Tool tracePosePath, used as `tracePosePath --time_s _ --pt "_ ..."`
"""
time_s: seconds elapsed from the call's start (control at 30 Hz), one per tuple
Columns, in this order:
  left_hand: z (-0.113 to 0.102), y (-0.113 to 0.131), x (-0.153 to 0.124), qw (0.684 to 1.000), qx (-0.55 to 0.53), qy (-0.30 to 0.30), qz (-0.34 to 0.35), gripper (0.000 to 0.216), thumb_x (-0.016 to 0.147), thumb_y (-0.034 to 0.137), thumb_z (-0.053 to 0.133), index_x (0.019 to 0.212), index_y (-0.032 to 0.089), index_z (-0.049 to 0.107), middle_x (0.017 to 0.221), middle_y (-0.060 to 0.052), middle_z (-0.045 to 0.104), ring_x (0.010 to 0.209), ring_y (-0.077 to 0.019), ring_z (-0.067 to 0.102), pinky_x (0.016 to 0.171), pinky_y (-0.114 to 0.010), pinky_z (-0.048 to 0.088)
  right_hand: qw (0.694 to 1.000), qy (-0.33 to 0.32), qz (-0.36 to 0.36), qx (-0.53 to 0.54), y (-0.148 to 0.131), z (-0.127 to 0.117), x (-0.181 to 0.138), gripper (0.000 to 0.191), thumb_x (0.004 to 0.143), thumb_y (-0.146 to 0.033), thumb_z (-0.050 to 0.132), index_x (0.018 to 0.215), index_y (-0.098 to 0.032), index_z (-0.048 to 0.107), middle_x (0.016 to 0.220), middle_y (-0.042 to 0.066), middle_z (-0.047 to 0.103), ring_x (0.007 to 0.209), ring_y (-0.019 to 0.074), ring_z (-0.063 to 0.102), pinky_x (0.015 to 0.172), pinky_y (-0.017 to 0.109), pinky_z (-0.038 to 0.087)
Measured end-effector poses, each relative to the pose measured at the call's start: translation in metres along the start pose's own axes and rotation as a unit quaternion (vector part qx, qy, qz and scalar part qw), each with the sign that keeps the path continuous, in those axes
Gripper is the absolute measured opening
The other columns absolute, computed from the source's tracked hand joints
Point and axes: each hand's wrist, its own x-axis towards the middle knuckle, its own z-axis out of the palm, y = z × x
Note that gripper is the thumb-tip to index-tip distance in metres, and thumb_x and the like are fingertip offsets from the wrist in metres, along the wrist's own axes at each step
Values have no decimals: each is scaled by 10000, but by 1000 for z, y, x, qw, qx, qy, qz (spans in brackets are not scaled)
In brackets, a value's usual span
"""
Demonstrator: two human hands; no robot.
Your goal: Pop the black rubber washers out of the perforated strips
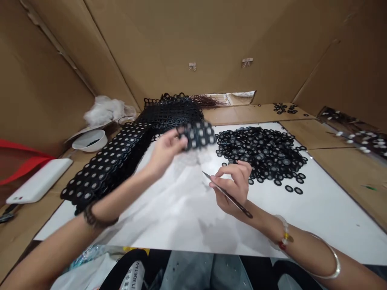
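Note:
My left hand [167, 149] is closed on one end of a short black sheet of joined rings [198, 135], lifted over the white board and blurred. A slim, dark, pointed tool [231, 197] lies across the fingers of my right hand [232, 183], its tip toward the upper left; I cannot tell whether it is a knife or tweezers. A gap separates the tip from the sheet. To the right of my hands, loose black rings [260, 153] form a large heap.
Long perforated black sheets [111, 157] lie at the left and pile up at the back. A white bowl [90, 141], a white power-bank-like box [39, 181] and a red strip [24, 161] lie far left. Cardboard walls [181, 36] enclose the white board [169, 217].

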Motion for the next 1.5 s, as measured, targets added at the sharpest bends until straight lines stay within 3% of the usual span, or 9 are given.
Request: tracePosePath --time_s 0.07,0.17,0.27,0.47,0.67,0.87,1.23,1.37,1.5 --pt "-3 -38 -37 996 -16 0 -87 298 738 203 692 1010 107 617 731 -23 711 630 -124 643 619 -213 523 1000 -23 -4 16 3 2 -3 115 823 -119 552 769 -219 539 699 -4 580 642 146 526 768 392 378" --pt "-6 -65 -63 983 -56 -39 -168 364 781 249 660 1111 125 568 872 -73 713 757 -185 667 729 -295 526 992 -83 3 91 8 7 -10 132 819 -75 560 846 -204 559 761 26 617 660 145 558 617 306 453" --pt "-10 -66 -61 980 -77 -63 -171 419 797 232 648 1186 148 518 964 -82 700 875 -208 654 834 -327 490 980 -144 20 137 9 12 -14 155 810 -40 575 903 -164 578 852 76 656 737 158 609 596 278 514" --pt "-16 -61 -57 963 -114 -118 -214 567 786 180 657 1296 174 412 924 -64 706 871 -207 654 783 -301 486 962 -240 42 125 8 15 -19 95 839 -67 547 814 -144 596 927 103 678 808 158 646 672 274 573" --pt "-18 -57 -60 959 -115 -134 -221 367 854 178 566 1214 146 503 862 -55 704 811 -191 656 763 -291 476 970 -225 19 91 8 20 -27 94 805 -66 600 840 -154 602 935 79 661 824 149 625 681 257 567" --pt "-17 -59 -61 961 -111 -139 -214 408 851 221 571 1245 169 478 849 -48 691 762 -182 639 732 -288 467 962 -260 -13 82 6 21 -24 124 830 -53 548 771 -159 571 903 78 648 801 155 604 689 285 554" --pt "-17 -60 -69 967 72 -201 -136 338 845 242 558 1176 175 534 698 -4 573 617 -143 519 527 -230 368 956 -277 -91 -14 1 20 -16 188 861 -60 488 720 -164 557 892 86 661 748 170 573 550 252 498" --pt "-18 -63 -67 966 56 -201 -153 422 836 242 575 1245 190 484 626 28 544 561 -127 512 531 -228 396 958 -281 -62 7 3 22 -22 173 866 -55 464 752 -155 547 972 123 655 919 207 606 642 280 539" --pt "-21 -64 -65 960 1 -201 -195 504 860 247 537 1332 157 384 824 -44 660 791 -190 642 821 -333 468 958 -241 75 132 8 19 -20 149 875 -63 466 786 -169 524 947 84 667 850 152 636 722 277 542"
